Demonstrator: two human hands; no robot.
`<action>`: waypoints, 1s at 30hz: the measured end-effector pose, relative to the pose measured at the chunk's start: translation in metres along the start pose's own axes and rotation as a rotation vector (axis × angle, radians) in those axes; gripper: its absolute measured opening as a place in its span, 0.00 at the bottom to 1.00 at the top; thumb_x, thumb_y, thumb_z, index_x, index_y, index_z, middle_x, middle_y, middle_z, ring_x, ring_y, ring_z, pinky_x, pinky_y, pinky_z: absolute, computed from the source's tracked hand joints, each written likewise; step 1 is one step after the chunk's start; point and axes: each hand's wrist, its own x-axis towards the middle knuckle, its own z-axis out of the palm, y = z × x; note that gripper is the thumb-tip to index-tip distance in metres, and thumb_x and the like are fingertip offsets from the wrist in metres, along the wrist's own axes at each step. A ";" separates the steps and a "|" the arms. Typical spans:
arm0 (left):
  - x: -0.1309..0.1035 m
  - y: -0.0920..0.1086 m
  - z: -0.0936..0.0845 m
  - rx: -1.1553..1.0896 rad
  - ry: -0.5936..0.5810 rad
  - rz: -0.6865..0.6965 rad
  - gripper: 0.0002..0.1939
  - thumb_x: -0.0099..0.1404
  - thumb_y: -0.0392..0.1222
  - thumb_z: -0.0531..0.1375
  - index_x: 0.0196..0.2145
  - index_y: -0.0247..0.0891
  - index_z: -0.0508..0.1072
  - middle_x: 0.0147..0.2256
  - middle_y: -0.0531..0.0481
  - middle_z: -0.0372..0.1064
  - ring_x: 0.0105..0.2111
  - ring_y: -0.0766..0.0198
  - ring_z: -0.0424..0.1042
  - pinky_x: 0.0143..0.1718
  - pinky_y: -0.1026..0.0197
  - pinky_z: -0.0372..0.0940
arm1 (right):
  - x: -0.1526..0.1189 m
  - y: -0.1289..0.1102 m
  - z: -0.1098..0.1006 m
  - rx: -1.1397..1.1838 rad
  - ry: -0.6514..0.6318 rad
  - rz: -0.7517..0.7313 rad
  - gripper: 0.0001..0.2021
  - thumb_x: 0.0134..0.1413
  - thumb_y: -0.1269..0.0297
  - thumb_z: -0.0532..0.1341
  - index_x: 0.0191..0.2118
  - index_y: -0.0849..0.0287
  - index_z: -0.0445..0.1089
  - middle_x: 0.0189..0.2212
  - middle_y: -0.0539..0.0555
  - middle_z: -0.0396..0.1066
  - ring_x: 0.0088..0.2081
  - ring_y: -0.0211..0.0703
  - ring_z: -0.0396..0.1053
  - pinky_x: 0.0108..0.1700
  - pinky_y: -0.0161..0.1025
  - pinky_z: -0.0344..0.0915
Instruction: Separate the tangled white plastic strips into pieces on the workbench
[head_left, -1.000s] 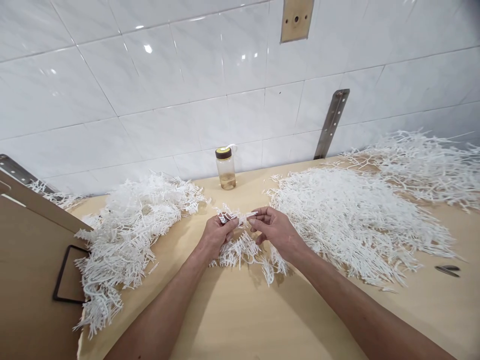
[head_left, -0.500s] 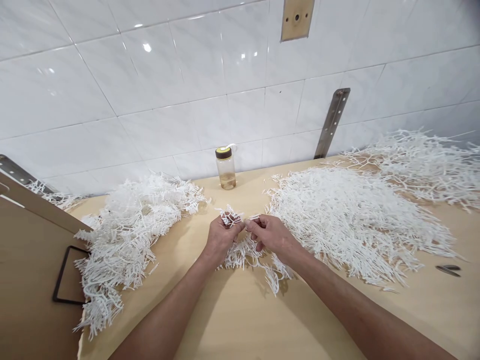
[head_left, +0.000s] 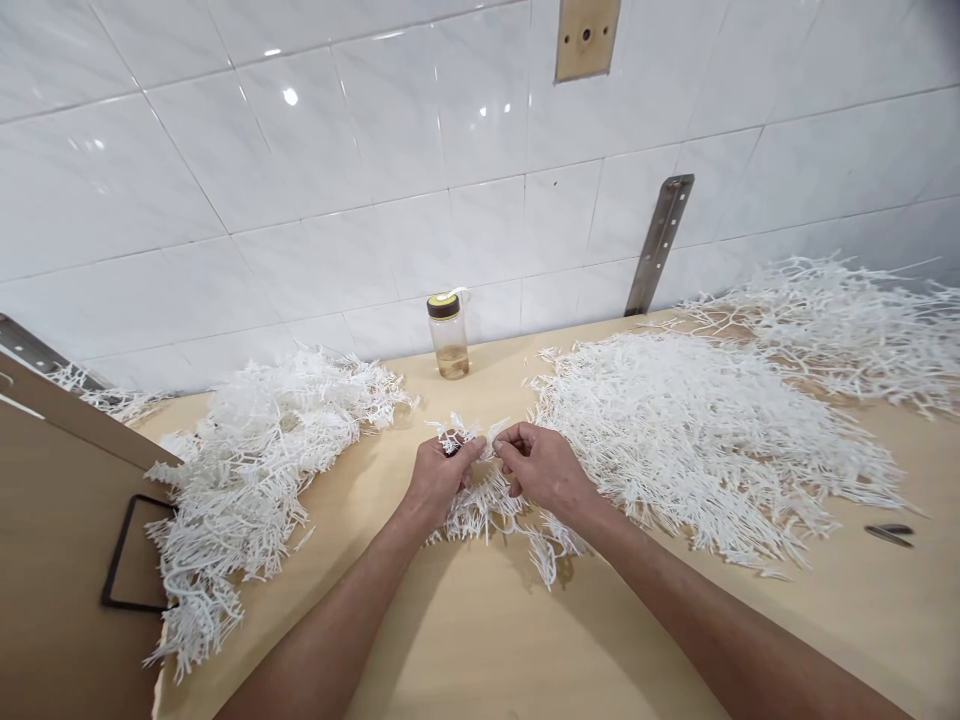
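My left hand is closed on a white branched plastic-looking piece, whose thin twigs stick up above the fingers. Just to its right, the thumb and fingers of my right hand pinch close to a thin white strand beside that piece. The fingertips of both hands nearly meet. Below them on the table lies a small heap of white branched pieces, partly covered by the hands. A loose curved sprig hangs off this heap toward me.
White branched pieces form a large pile on the left, another on the right and a looser one at far right. A lidded bottle stands near the tiled wall. Small metal snips lie right; a brown box stands left.
My right hand has shifted slightly, and a thin white strand now shows upright between the hands. The whole view has drifted a little; the piles are unchanged.
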 end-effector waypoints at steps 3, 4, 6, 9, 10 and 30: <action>0.002 -0.003 0.000 -0.010 0.040 -0.003 0.23 0.54 0.51 0.66 0.17 0.39 0.58 0.12 0.60 0.50 0.15 0.73 0.47 0.17 0.67 0.44 | 0.002 0.006 0.001 0.021 -0.019 -0.003 0.04 0.53 0.65 0.62 0.34 0.59 0.69 0.26 0.48 0.69 0.20 0.33 0.69 0.16 0.27 0.64; 0.003 -0.004 0.000 -0.009 0.057 0.002 0.22 0.54 0.51 0.66 0.18 0.39 0.58 0.12 0.61 0.50 0.15 0.73 0.47 0.17 0.67 0.44 | 0.003 0.008 0.000 0.040 -0.028 -0.003 0.06 0.52 0.65 0.63 0.36 0.59 0.69 0.28 0.49 0.69 0.21 0.33 0.70 0.17 0.28 0.66; 0.004 -0.007 0.000 0.017 0.083 0.019 0.21 0.55 0.50 0.65 0.18 0.39 0.58 0.13 0.61 0.50 0.15 0.73 0.47 0.17 0.67 0.45 | 0.003 0.011 0.000 0.079 -0.059 -0.002 0.10 0.52 0.61 0.64 0.40 0.59 0.68 0.32 0.50 0.70 0.22 0.34 0.71 0.18 0.30 0.68; 0.005 -0.009 0.000 0.116 0.100 0.081 0.20 0.56 0.49 0.64 0.18 0.39 0.59 0.14 0.60 0.50 0.16 0.73 0.48 0.18 0.66 0.45 | 0.004 0.013 -0.001 0.092 -0.123 0.022 0.15 0.56 0.50 0.61 0.38 0.59 0.68 0.30 0.52 0.72 0.20 0.35 0.71 0.16 0.29 0.64; 0.005 -0.010 0.001 0.147 0.101 0.109 0.20 0.56 0.49 0.63 0.17 0.38 0.59 0.14 0.59 0.51 0.16 0.72 0.49 0.18 0.66 0.45 | 0.005 0.014 0.000 0.085 -0.133 0.039 0.17 0.57 0.47 0.60 0.36 0.59 0.69 0.29 0.52 0.72 0.18 0.34 0.70 0.15 0.28 0.61; -0.003 -0.005 0.004 -0.010 -0.046 0.104 0.18 0.57 0.53 0.65 0.23 0.37 0.66 0.15 0.60 0.52 0.17 0.72 0.50 0.19 0.67 0.48 | 0.006 0.014 0.000 0.215 -0.076 0.007 0.10 0.51 0.59 0.65 0.31 0.59 0.68 0.22 0.48 0.69 0.18 0.35 0.69 0.20 0.33 0.70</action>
